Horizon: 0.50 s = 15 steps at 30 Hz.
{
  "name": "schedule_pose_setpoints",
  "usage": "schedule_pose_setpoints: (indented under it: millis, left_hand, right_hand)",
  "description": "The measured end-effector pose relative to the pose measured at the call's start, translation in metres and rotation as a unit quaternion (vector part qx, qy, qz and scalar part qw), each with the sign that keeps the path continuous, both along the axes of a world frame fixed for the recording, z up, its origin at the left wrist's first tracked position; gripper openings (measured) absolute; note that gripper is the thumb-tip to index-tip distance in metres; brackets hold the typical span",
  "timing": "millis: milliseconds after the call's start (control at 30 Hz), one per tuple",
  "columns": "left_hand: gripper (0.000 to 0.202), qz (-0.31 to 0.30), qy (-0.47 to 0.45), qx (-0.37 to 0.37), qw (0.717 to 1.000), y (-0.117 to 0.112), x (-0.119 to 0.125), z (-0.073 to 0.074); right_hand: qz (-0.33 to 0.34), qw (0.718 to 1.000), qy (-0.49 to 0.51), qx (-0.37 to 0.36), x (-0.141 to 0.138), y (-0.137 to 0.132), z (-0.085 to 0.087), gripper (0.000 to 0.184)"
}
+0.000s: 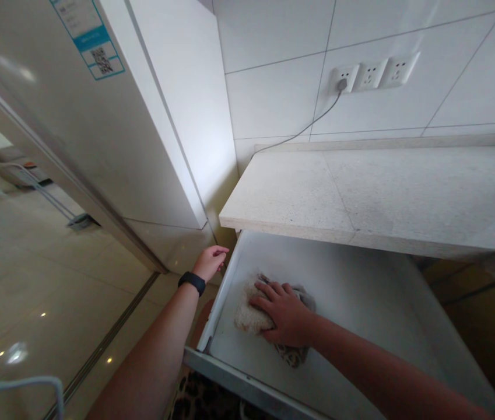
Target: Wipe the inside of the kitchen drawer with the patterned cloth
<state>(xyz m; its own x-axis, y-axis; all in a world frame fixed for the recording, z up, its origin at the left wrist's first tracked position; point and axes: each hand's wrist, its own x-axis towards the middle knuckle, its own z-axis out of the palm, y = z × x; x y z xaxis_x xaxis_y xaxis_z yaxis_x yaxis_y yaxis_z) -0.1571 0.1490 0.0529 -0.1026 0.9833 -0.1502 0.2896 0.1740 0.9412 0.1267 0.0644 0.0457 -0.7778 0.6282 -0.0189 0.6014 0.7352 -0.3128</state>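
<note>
My right hand (284,312) presses down on a crumpled cleaning cloth (249,315), fingers bent over it. The cloth is beige and fluffy on one side, with a grey-and-dark patterned part showing beneath the palm. It lies on the bottom of a pulled-out white drawer (352,326), towards the drawer's left end. Just outside the drawer's left wall, my left hand (212,262) hangs with its fingers curled together and nothing visible in them. A black band is on the left wrist.
A pale stone countertop (291,186) overhangs the back of the drawer. A white refrigerator-like cabinet (142,116) stands to the left. Wall sockets (372,74) hold one plug, whose cord (299,131) runs behind the counter. A floor track (111,332) crosses the tiles.
</note>
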Motion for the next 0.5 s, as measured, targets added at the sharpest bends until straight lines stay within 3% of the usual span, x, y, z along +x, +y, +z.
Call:
schedule_pose_setpoints:
  millis: [200, 267, 367, 400, 433, 500]
  left_hand:
    - [0.033, -0.006, 0.002, 0.009, 1.0, 0.0, -0.002, -0.005]
    - [0.034, -0.013, -0.004, 0.019, 1.0, 0.001, -0.003, -0.008]
    - [0.037, -0.022, -0.02, 0.025, 0.999, 0.003, -0.004, -0.011]
    - [0.037, -0.023, -0.023, 0.024, 0.999, 0.004, -0.004, -0.011]
    - [0.037, -0.023, -0.023, 0.022, 0.999, 0.004, -0.003, -0.011]
    - [0.038, -0.021, -0.018, 0.015, 1.0, 0.004, -0.003, -0.01]
  right_hand:
    - [-0.031, 0.999, -0.001, 0.009, 0.013, 0.02, -0.001, 0.074]
    - [-0.111, 0.994, -0.011, 0.02, 0.017, 0.03, -0.002, 0.071]
    - [-0.288, 0.957, -0.03, 0.024, 0.016, 0.037, -0.003, 0.068]
    - [-0.317, 0.948, -0.036, 0.021, 0.013, 0.035, -0.003, 0.068]
    - [-0.313, 0.949, -0.04, 0.016, 0.009, 0.031, -0.003, 0.069]
    - [-0.223, 0.974, -0.038, 0.006, 0.0, 0.018, -0.001, 0.075]
